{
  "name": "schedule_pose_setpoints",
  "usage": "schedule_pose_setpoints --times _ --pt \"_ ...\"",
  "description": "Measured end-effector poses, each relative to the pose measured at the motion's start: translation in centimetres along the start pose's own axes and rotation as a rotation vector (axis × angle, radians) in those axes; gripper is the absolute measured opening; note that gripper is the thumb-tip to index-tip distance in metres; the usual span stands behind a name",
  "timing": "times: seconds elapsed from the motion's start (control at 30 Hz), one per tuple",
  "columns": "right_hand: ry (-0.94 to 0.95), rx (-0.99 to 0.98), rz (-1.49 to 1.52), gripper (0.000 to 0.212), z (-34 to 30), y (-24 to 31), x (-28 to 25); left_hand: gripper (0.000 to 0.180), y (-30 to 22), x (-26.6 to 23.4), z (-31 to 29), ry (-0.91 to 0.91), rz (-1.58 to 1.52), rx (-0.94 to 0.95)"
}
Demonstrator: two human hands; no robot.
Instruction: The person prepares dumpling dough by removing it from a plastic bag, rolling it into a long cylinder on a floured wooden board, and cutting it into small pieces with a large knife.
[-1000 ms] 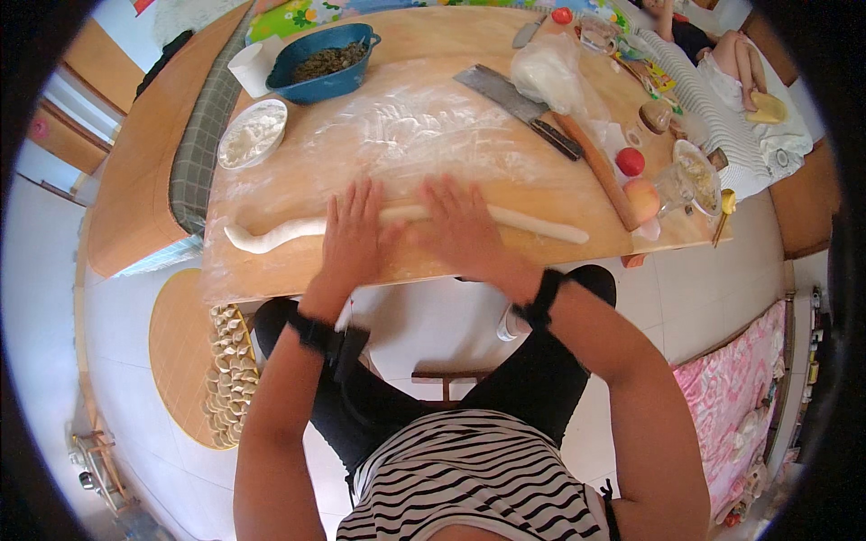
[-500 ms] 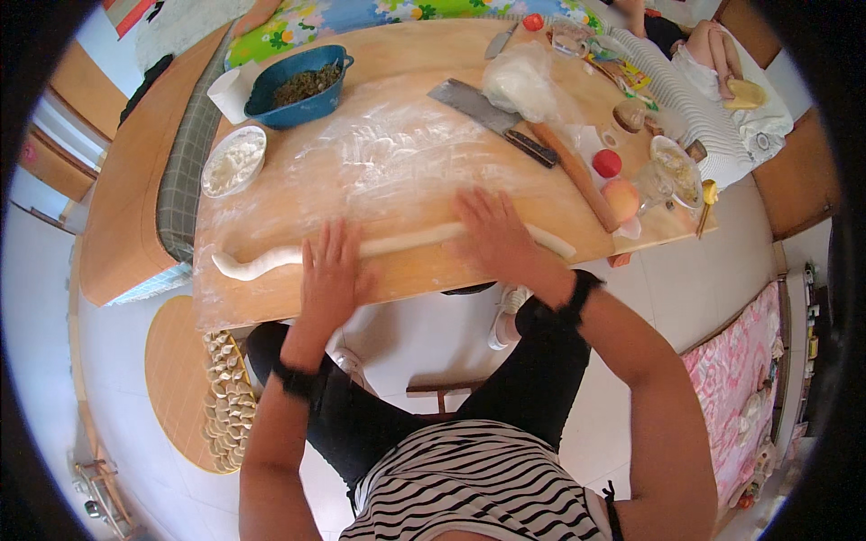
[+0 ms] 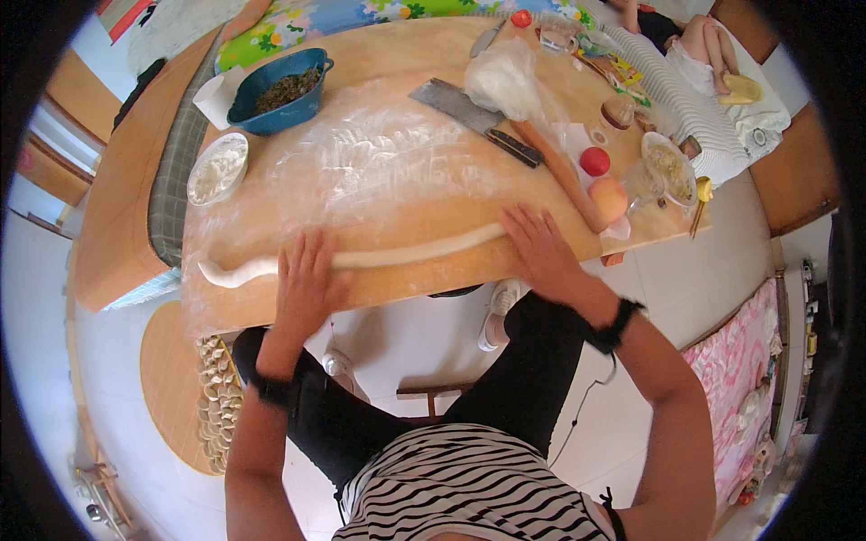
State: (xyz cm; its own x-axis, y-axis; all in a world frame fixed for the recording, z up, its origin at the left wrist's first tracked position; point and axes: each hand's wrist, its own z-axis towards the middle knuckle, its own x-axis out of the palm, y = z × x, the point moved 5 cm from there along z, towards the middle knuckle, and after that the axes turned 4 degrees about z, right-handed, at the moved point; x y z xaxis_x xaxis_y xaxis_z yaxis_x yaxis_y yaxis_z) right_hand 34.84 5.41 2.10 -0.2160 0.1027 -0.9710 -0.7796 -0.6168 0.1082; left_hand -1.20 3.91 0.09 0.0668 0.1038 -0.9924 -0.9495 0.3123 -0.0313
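Soft, bright light is filling the room, paling the floor (image 3: 663,288), while a grey shadow (image 3: 368,332) is lying beneath the table (image 3: 433,209). The lens is bending straight edges near a black rim (image 3: 23,514); the left hand (image 3: 308,279) is blurring slightly.

A head-worn fisheye view looks forward and down from close above the table (image 3: 469,189)

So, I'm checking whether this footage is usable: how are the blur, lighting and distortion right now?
Head view: left hand looks slightly soft, dough roll and knife read clearly; head view: wide lens bows the edges of the table, with black corners; head view: bright, pale floor, with a soft shadow between the person's legs.
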Motion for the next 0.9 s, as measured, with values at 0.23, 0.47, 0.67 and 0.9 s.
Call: schedule_pose_setpoints --times 0.23,0.47,0.67,0.9 --pt "0.077 0.053 0.098 0.071 3.2 -2.1 1.6 0.070 2.0 1.6 4.2 0.000 0.031 -0.053" --pt "0.030 -0.004 0.347 0.076 1.9 8.8 -1.8 0.075 -8.8 -0.9 -0.9 -0.002 -0.201 0.135" --pt "-0.025 0.037 0.034 0.079 9.6 6.5 6.1 0.072 -7.0 0.7 6.7 -0.113 -0.089 0.135" --pt "0.320 0.030 0.129 0.073 5.9 8.8 2.0 0.079 -5.2 -0.1 1.6 -0.067 -0.113 0.070"
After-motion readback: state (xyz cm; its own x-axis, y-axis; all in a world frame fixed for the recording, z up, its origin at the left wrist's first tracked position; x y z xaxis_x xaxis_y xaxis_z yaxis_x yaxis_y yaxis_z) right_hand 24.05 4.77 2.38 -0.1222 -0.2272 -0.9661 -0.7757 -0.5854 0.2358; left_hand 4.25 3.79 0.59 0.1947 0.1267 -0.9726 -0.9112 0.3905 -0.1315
